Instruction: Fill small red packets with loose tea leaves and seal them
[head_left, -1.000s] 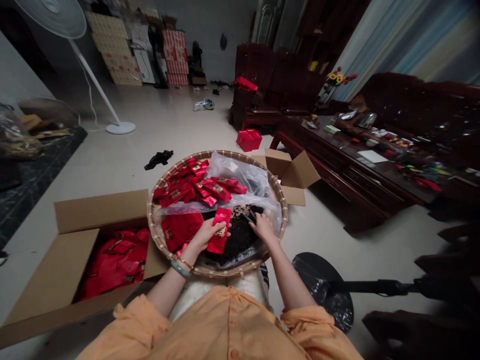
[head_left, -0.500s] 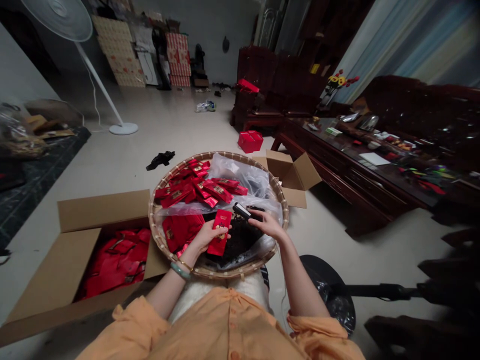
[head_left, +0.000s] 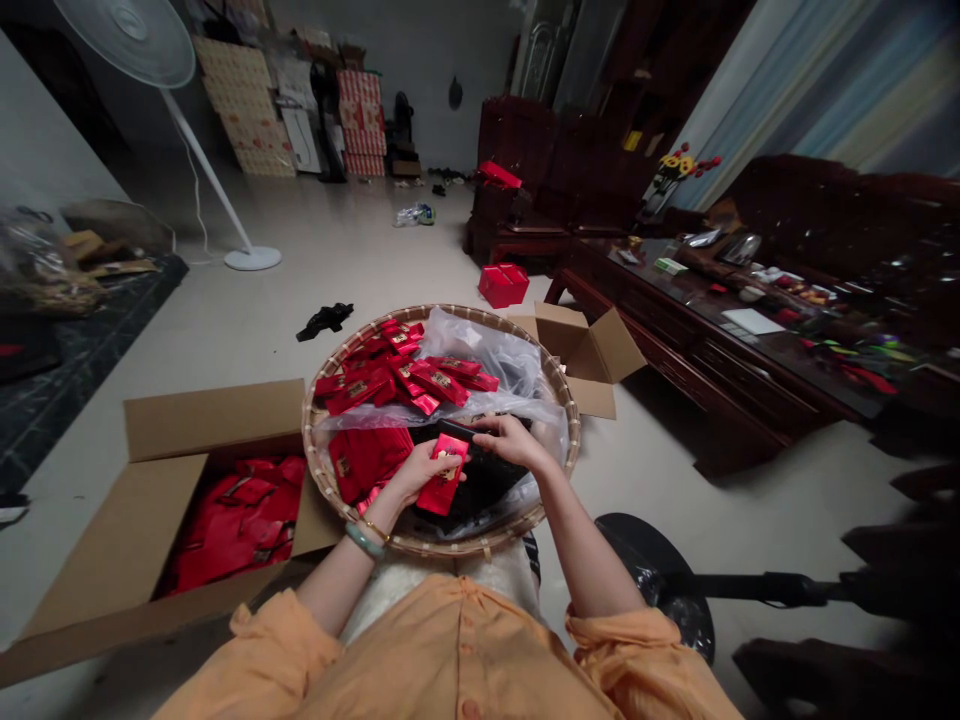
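My left hand (head_left: 424, 472) grips a slim red foil packet (head_left: 442, 478) upright over the round bamboo basket (head_left: 442, 309). My right hand (head_left: 514, 442) is shut on a small black tool (head_left: 459, 431), whose end sits at the packet's top edge. Loose dark tea leaves (head_left: 480, 490) lie on clear plastic (head_left: 480, 355) in the basket, partly hidden under my hands. Several flat red packets (head_left: 431, 382) are heaped at the basket's far side, with more (head_left: 364, 462) near my left wrist. I cannot tell whether the tool touches the packet's inside.
An open cardboard box of red packets (head_left: 240, 525) stands left of the basket. Another cardboard box (head_left: 589, 350) sits beyond it. A dark wooden table (head_left: 720, 340) with clutter runs along the right. A round black object (head_left: 652, 570) lies on the floor at lower right.
My right hand has brought the black tool left and down from above the tea to the top of the red packet. My left hand still holds the packet.
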